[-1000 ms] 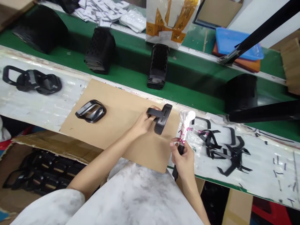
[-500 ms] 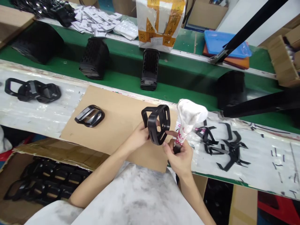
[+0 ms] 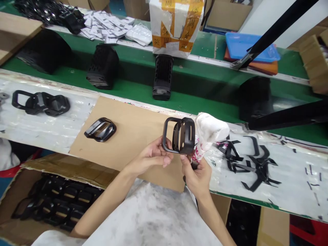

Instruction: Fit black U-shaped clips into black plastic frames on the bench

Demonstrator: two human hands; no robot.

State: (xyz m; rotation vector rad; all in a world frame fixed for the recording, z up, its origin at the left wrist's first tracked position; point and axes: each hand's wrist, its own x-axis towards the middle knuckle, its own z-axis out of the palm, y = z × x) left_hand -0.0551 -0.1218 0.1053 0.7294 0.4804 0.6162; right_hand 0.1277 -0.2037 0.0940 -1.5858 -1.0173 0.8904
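Observation:
My left hand (image 3: 151,158) is closed on a black plastic frame part (image 3: 179,135), held up above the brown cardboard sheet (image 3: 133,136). My right hand (image 3: 196,174) grips the dark handle of a tool wrapped in white cloth (image 3: 208,131), and its thumb touches the lower edge of the black part. The cloth end sits right beside the part. A similar black part (image 3: 100,129) lies flat on the cardboard to the left.
Black plastic trimmings (image 3: 249,160) lie on the white bench at right. More black frames (image 3: 41,102) sit far left. A cardboard box of black parts (image 3: 51,201) stands below left. Black housings (image 3: 163,77) ride the green conveyor (image 3: 200,89) beyond.
My left hand lifted the black part off the cardboard and turned it upright. The right hand with the cloth-wrapped tool came in against it.

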